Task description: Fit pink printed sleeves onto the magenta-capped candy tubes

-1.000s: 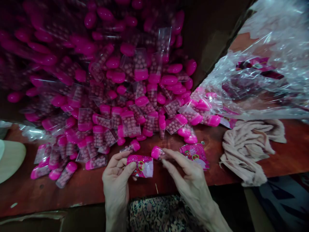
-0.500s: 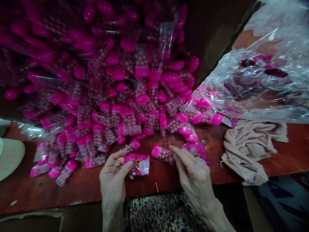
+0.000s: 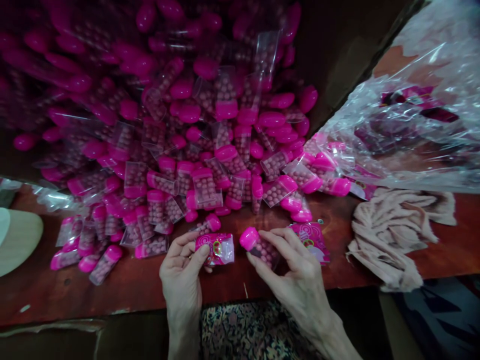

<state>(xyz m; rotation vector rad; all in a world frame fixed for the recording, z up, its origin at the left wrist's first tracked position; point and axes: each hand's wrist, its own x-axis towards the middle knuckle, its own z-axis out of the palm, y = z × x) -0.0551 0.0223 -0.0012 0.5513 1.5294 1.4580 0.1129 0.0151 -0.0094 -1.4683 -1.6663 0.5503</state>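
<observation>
My left hand pinches a small pink printed sleeve wrapper between thumb and fingers, its clear end pointing right. Just to the right, my right hand has thumb and fingers closed around a clear candy container with a pink cap and pink balls inside. The cap points to the upper left, toward the wrapper; the two are apart. Behind the right hand lie more pink printed wrappers, partly covered by it. A loose candy container rests just behind the wrapper in my left hand.
A large heap of pink-capped containers spills from a dark box onto the red-brown table. At right are a crumpled beige cloth and a clear plastic bag with wrappers inside. A pale rounded object stands at the left edge.
My right hand has closed around the candy container, which is now tilted up at its cap end. My left hand still holds the wrapper. The whole view has shifted slightly.
</observation>
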